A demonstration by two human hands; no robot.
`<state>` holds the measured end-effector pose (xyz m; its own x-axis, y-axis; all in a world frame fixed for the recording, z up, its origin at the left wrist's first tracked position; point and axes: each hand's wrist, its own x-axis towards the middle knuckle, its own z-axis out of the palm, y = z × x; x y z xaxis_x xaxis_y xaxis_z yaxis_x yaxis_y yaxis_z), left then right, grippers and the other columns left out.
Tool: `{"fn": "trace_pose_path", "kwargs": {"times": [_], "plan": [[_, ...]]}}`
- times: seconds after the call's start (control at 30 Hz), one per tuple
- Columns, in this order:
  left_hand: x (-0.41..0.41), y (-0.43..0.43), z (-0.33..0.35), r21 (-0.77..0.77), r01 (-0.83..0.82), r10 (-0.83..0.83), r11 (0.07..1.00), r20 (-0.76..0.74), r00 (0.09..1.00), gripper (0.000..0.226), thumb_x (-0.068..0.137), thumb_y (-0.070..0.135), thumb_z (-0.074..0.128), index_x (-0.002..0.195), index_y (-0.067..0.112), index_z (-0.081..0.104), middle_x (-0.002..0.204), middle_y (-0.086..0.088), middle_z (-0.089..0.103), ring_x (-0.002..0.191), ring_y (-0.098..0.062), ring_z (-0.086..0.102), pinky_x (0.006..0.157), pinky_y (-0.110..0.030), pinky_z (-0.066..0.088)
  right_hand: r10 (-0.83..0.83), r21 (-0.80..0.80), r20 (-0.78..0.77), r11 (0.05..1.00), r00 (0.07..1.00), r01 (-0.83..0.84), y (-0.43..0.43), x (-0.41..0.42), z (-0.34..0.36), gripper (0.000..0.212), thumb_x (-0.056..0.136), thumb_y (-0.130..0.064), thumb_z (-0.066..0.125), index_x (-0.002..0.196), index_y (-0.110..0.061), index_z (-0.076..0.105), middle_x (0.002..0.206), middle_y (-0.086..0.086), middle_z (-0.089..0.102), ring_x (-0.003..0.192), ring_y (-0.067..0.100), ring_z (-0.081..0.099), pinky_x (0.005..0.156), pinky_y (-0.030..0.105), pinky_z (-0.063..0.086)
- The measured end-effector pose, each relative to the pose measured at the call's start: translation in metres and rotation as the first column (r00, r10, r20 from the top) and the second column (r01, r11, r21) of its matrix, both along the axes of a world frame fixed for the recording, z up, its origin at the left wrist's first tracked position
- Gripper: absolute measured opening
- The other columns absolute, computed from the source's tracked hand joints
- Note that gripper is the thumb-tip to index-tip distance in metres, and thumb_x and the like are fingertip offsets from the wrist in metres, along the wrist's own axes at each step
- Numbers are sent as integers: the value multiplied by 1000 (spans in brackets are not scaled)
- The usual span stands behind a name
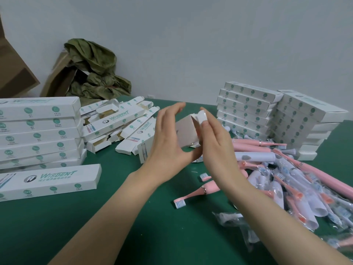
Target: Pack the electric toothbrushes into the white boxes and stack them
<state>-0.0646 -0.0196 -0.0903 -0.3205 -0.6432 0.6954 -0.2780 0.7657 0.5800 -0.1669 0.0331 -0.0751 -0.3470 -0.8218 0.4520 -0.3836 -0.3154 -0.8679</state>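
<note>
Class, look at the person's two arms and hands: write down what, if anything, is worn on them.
Nothing is worn. The left hand and right hand are bare, without gloves, and no rings show. The left forearm and right forearm are uncovered to the frame's edge: no sleeves, watch or bracelet in view.
</note>
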Motion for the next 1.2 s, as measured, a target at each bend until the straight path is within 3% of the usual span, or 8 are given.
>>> {"fn": "trace_pose_path", "kwargs": {"times": [0.1, 0.23, 0.43, 0.7, 0.83, 0.93, 1.07, 1.2], "plan": [[4, -11, -9, 46, -113, 103, 992, 184, 977, 69, 68, 23, 77, 129, 29, 44, 116, 9, 35, 112, -7, 33, 97, -28, 35, -69, -34, 22, 997, 997, 70, -4, -11, -5, 35, 101, -16, 29, 127, -10, 51, 95, -5, 62, 90, 8, 55, 85, 28, 43], [6, -16, -16, 56, -132, 125, 990, 109, 986, 66, 67, 19, 80, 126, 32, 55, 108, 8, 45, 104, -13, 47, 91, -31, 41, -95, -33, -128, 995, 987, 92, -6, -10, -15, 40, 103, -20, 31, 142, -22, 40, 98, -35, 48, 86, -29, 44, 73, -3, 33], [4, -15, -19, -23, -137, 138, 990, 35, 990, 67, 67, 14, 82, 128, 28, 57, 106, 4, 47, 101, -17, 49, 90, -38, 44, -94, -90, -275, 993, 957, 72, -8, -11, -20, 48, 102, -26, 27, 148, -11, 24, 136, -8, 42, 118, -8, 35, 91, -4, 23], [-4, -6, -16, -219, -234, 250, 947, 48, 967, 62, 68, 8, 80, 126, 22, 61, 104, -5, 54, 94, -29, 54, 84, -49, 45, -102, -126, -355, 990, 929, 60, -11, -12, -27, 51, 101, -12, 34, 147, -1, 15, 123, -17, 28, 103, -26, 27, 87, -8, 15], [6, -6, -2, -337, -296, 392, 894, 267, 880, 69, 75, 18, 76, 136, 33, 49, 116, -4, 51, 106, -27, 47, 94, -40, 31, -18, -24, -271, 1000, 962, 12, -6, -19, -18, 49, 102, -26, 30, 148, -13, 22, 137, -11, 44, 120, -9, 38, 95, 0, 24], [33, -16, 17, -293, -261, 383, 920, 533, 754, 72, 81, 33, 70, 141, 44, 33, 125, 5, 41, 115, -19, 37, 93, -31, 22, -27, 12, -283, 999, 959, 32, -6, -25, -17, 39, 101, -29, 35, 138, -18, 40, 117, -20, 55, 99, -14, 48, 81, 2, 32], [104, -34, 35, -64, -262, 213, 963, 777, 593, 76, 76, 36, 75, 140, 47, 35, 117, 8, 42, 110, -15, 40, 90, -30, 32, 47, 285, -540, 950, 841, 130, -17, -32, -27, 33, 95, -19, 49, 127, -13, 51, 122, 5, 61, 106, 16, 57, 93, 29, 42], [157, -47, 36, 149, -368, 63, 918, 860, 506, 77, 68, 29, 83, 135, 38, 46, 117, 9, 51, 105, -12, 41, 92, -30, 33, 287, 483, -803, 827, 522, 288, -18, -27, -35, 16, 94, -27, 45, 97, -19, 58, 104, 3, 64, 92, 20, 58, 79, 30, 45]]}}
